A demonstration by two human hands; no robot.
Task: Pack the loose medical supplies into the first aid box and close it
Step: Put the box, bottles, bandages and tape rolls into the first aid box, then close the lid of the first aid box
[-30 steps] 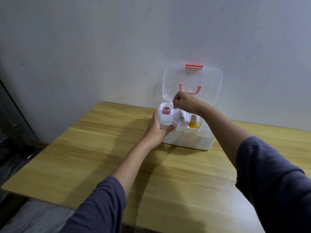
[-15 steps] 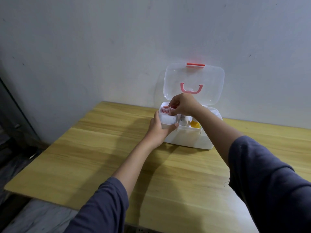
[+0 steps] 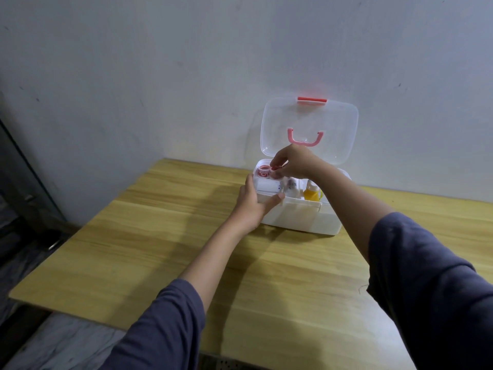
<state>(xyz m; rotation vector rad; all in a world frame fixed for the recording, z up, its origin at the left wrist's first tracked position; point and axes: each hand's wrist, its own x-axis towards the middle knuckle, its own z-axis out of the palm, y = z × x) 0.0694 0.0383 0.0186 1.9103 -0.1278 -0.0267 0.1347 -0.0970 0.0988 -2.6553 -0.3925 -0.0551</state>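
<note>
The right hand [image 3: 293, 164] has come down since a second ago: it was up in front of the lid then, and now it is low over the back left corner of the box [image 3: 301, 216]. Its fingertips are curled together, pinching a small red-rimmed piece [image 3: 275, 169] just beside a red-ringed roll [image 3: 263, 171] that lies in that corner. I cannot tell what the pinched piece is, nor whether it touches the roll.

The left hand [image 3: 253, 205] has stayed where it was, gripping the box at its front left corner, thumb hooked over the front rim and fingers round the left wall.

The box stands near the far edge of the tabletop [image 3: 165, 236], close to the wall and right of the middle. Its clear lid [image 3: 338, 129] stands upright and open, with a pink handle [image 3: 305, 138] on it and a red latch [image 3: 312, 100] at its top edge.

Inside, a white roll [image 3: 266, 187] lies in the front left part, a small white bottle [image 3: 292, 190] stands near the middle, and a yellow bottle [image 3: 311, 194] stands just right of it.
</note>
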